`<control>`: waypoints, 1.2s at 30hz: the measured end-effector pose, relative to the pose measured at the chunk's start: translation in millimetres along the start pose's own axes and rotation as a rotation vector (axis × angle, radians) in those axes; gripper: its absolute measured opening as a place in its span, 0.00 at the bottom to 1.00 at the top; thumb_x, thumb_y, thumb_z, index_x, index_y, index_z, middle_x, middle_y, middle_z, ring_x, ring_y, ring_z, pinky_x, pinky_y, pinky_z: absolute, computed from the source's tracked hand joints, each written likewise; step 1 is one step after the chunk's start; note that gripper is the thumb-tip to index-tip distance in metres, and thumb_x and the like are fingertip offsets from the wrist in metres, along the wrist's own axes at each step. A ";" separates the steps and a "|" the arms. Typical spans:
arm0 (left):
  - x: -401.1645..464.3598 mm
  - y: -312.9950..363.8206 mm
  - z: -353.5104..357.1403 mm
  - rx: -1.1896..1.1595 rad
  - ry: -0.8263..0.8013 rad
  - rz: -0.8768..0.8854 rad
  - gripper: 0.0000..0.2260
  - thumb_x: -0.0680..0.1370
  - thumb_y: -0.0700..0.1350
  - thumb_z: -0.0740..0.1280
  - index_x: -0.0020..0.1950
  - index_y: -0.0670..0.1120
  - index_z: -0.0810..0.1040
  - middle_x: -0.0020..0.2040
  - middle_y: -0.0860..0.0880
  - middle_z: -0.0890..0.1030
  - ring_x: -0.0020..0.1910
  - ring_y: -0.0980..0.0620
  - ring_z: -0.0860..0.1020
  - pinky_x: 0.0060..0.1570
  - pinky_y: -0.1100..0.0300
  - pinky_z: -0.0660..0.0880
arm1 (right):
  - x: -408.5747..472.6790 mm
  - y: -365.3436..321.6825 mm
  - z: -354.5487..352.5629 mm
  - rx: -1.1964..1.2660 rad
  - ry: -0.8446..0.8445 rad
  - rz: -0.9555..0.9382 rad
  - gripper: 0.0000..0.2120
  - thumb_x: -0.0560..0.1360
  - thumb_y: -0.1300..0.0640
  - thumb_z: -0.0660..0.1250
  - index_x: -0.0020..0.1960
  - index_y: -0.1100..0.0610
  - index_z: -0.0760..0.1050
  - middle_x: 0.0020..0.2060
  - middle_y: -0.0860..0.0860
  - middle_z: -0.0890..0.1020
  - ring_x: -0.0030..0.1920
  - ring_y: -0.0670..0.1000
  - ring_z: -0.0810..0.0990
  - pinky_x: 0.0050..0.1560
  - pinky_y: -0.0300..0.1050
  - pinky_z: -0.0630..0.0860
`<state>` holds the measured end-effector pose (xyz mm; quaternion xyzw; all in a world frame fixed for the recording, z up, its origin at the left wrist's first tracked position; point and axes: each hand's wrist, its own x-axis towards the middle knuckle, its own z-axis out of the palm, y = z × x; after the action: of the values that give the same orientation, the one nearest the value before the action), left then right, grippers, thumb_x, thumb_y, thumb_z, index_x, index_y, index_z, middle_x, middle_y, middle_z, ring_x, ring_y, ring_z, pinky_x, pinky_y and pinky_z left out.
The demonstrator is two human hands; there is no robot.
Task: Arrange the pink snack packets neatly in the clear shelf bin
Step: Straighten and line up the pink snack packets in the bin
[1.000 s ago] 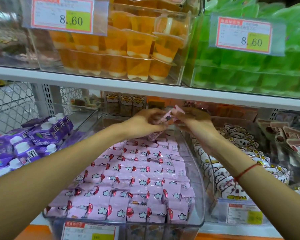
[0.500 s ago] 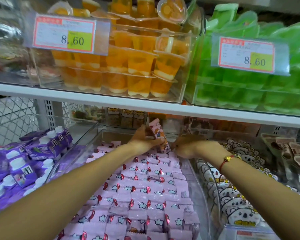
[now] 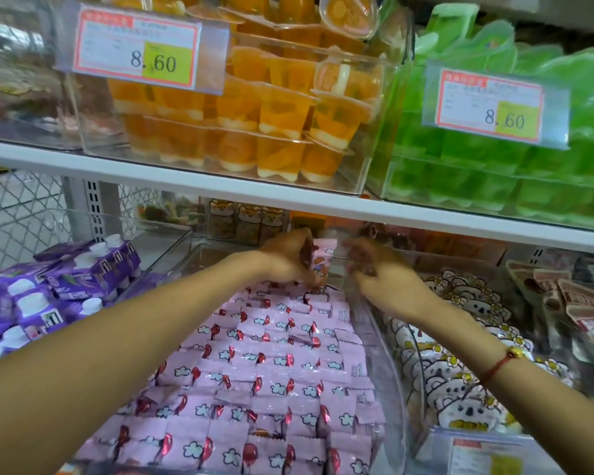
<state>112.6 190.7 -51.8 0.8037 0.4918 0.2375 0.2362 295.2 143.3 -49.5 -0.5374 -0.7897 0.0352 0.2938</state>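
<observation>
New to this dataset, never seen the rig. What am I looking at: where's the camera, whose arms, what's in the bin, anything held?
There is no robot here. One wide-angle camera on a person's head looks forward and down, so the two bare arms are the wearer's own. The left hand holds one pink snack packet upright at the back of the clear shelf bin. The right hand is beside it; motion blur hides whether it holds anything. Rows of pink packets fill the bin. Purple cartons sit to the left, bear-print packets to the right. On the shelf above are orange jelly cups and green ones.
</observation>
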 end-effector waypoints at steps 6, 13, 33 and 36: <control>-6.6 -10.4 13.2 -0.221 0.123 -0.028 0.23 0.67 0.43 0.77 0.55 0.48 0.70 0.55 0.49 0.78 0.55 0.49 0.77 0.58 0.53 0.76 | 12.3 -17.1 7.2 0.327 -0.109 0.055 0.23 0.73 0.63 0.70 0.66 0.58 0.71 0.47 0.54 0.79 0.49 0.53 0.79 0.49 0.44 0.76; -18.1 -20.7 21.9 0.266 -0.058 -0.005 0.20 0.77 0.58 0.63 0.67 0.53 0.71 0.63 0.49 0.76 0.59 0.48 0.75 0.58 0.55 0.73 | 5.2 3.7 11.1 0.400 0.270 0.147 0.16 0.73 0.62 0.70 0.59 0.58 0.70 0.43 0.43 0.78 0.41 0.40 0.78 0.36 0.23 0.72; -19.8 -28.1 9.6 0.247 -0.056 -0.119 0.23 0.73 0.62 0.66 0.65 0.52 0.73 0.61 0.51 0.78 0.58 0.49 0.76 0.59 0.52 0.74 | 36.7 -16.5 27.7 -0.309 -0.224 0.051 0.08 0.76 0.55 0.66 0.54 0.49 0.73 0.57 0.52 0.77 0.53 0.53 0.76 0.45 0.43 0.70; -21.5 -24.6 6.7 0.102 -0.025 -0.055 0.17 0.77 0.50 0.66 0.64 0.50 0.72 0.55 0.48 0.80 0.48 0.48 0.80 0.50 0.53 0.79 | 44.6 -14.4 25.7 -0.361 -0.358 0.086 0.18 0.77 0.57 0.62 0.66 0.47 0.71 0.66 0.52 0.72 0.65 0.55 0.71 0.62 0.47 0.70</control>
<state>91.4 180.3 -75.3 0.8037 0.5224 0.1955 0.2075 259.3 182.7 -46.3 -0.5996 -0.7989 0.0008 0.0469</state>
